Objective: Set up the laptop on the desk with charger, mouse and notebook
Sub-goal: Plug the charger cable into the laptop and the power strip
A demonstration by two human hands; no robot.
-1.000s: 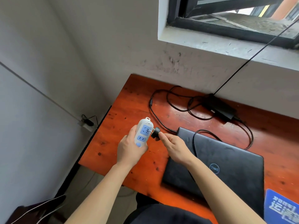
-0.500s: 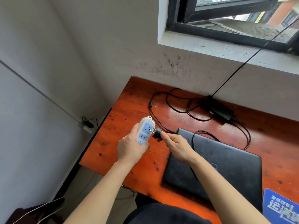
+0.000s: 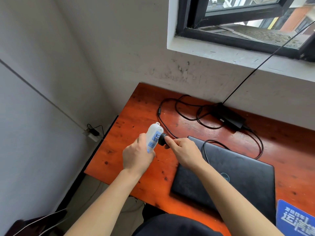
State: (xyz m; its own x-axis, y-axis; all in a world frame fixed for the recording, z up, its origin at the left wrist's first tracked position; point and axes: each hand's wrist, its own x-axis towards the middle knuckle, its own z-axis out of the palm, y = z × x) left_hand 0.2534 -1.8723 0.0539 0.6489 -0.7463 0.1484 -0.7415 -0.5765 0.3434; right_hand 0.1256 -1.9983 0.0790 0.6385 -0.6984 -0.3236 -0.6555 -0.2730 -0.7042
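A closed black laptop [image 3: 238, 174] lies on the orange-red wooden desk [image 3: 136, 106]. My left hand [image 3: 136, 157] grips a white power strip [image 3: 152, 135] with blue sockets, held above the desk's left part. My right hand [image 3: 184, 152] pinches the charger's black plug [image 3: 162, 138], whose metal prongs sit partly in the strip's upper socket. The black charger brick [image 3: 230, 120] rests at the back by the wall, its cable [image 3: 187, 109] looping over the desk and across the laptop lid. A blue notebook [image 3: 294, 218] shows at the lower right corner. No mouse is in view.
The desk stands in a corner under a window [image 3: 238, 23]. A thin black wire [image 3: 264, 58] runs from the brick area up to the window. A wall socket [image 3: 92, 133] with a plug sits low on the left wall. Dark items lie on the floor at lower left.
The plug's prongs have gone a little further toward the strip's socket. Both hands stay together above the desk; the view has shifted slightly.
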